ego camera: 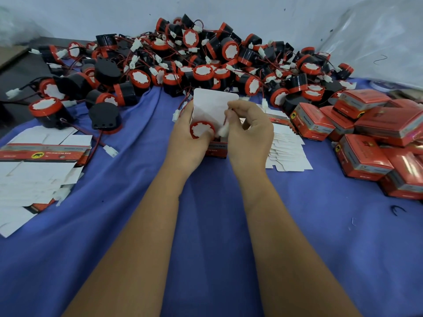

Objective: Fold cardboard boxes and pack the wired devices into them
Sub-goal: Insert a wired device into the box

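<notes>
At the centre of the frame the left hand [186, 136] grips an open box [216, 147] with its white lid flap standing up, steadying a red-faced wired device [202, 129] that sits partly in the mouth of the box. The right hand [250, 133] pinches the device's white connector [223, 130] between curled fingers, apparently tucking the wire in beside the device; the lid is not yet closed.

By my judgement the job is early to midway. Closed red boxes [370, 133] are stacked at the right edge of the frame, roughly ten showing, though the stack runs out of view. A heap of unpacked devices [206, 58] fills the upper middle, far too many and too tangled to count, certainly several dozen. Flat unfolded boxes lie in two lots on the blue-covered tabletop [320, 225]: a stack at the left [43, 161] and a fanned stack just right of the hands [286, 147]; the sheets overlap, so no count is possible.
</notes>
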`<state>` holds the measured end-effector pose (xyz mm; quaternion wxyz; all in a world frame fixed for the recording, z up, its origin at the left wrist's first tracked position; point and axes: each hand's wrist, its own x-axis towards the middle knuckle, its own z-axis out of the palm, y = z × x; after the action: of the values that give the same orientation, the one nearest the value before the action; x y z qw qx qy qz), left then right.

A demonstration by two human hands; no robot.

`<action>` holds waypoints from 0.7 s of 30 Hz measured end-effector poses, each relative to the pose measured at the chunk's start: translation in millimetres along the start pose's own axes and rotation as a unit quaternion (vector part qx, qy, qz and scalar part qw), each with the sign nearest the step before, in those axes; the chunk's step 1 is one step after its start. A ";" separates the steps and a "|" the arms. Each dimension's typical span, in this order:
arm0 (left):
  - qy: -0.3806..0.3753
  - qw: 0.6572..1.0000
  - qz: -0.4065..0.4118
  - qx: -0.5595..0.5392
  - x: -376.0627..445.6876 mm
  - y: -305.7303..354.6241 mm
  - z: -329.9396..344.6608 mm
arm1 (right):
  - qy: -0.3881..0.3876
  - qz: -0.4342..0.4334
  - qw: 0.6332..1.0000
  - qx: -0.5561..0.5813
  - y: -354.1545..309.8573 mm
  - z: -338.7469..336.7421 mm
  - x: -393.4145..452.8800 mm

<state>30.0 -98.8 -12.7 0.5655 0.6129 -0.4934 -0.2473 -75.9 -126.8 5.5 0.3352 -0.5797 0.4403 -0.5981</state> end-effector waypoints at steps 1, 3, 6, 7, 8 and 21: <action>0.003 1.000 0.000 0.005 -0.4 -0.2 0.1 | 0.012 -0.038 0.998 -0.039 1.4 0.6 -0.4; 0.012 1.000 0.001 0.009 -1.0 -0.6 0.5 | 0.018 -0.123 0.984 -0.124 5.6 0.5 -0.9; 0.022 1.000 -0.007 -0.001 -1.4 -2.5 0.8 | 0.006 -0.217 0.944 -0.247 8.0 -1.1 -2.4; 0.026 1.000 -0.009 -0.006 -1.8 -2.9 0.8 | 0.008 -0.238 0.931 -0.277 8.6 -1.7 -2.4; 0.031 0.999 -0.010 -0.010 -2.1 -3.4 1.0 | 0.013 -0.252 0.921 -0.298 9.1 -2.5 -2.1; 0.044 0.998 -0.035 -0.014 -1.5 -7.8 1.1 | -0.120 -0.158 0.965 -0.171 9.9 -9.0 -0.8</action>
<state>31.0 -98.9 -20.6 0.5857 0.6324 -0.4429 -0.2467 -85.7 -128.7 -3.3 0.1830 -0.7580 0.3952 -0.4856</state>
